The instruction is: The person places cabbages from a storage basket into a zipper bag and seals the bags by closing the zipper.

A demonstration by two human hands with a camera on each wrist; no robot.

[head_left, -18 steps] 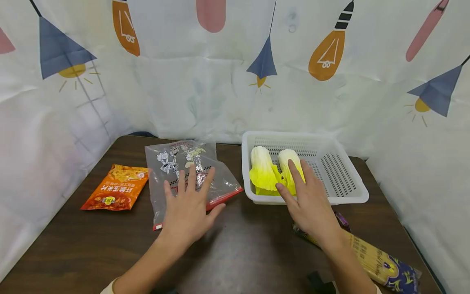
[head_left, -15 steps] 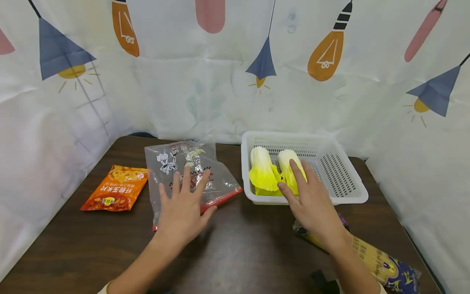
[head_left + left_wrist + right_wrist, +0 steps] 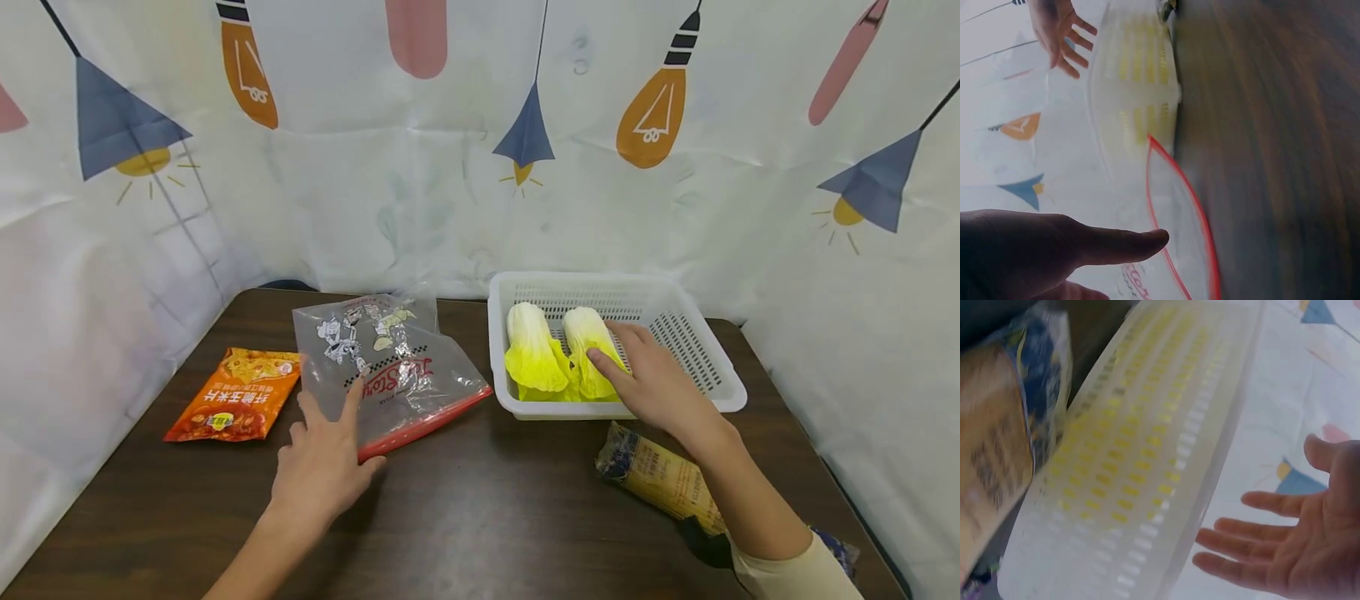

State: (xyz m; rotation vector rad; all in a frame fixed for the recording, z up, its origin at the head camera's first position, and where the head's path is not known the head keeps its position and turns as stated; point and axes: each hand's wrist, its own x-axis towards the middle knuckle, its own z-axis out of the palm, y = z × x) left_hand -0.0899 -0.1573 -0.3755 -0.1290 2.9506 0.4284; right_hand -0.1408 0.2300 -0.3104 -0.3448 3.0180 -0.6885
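Observation:
Two Chinese cabbages [image 3: 535, 350] [image 3: 591, 357], white at the base and yellow at the leaves, lie side by side in a white plastic basket [image 3: 712, 392]. My right hand [image 3: 660, 379] hovers by the right cabbage, fingers spread over the basket; the right wrist view shows that hand [image 3: 1297, 544] holding nothing. A clear zip bag [image 3: 397, 367] with a red edge and cartoon print lies at the middle left. My left hand [image 3: 318, 467] is just left of its near corner, index finger extended over it. In the left wrist view the bag's red-edged mouth [image 3: 1200, 215] gapes.
An orange snack bag [image 3: 236, 396] lies on the dark table [image 3: 480, 517] at the left. A yellow noodle packet [image 3: 663, 479] stretches from the basket's front to the right, partly under my right arm. A patterned cloth hangs behind.
My left hand has moved left and nearer, off the bag's middle. My right hand has shifted right beside the right cabbage. The view has tilted up a little.

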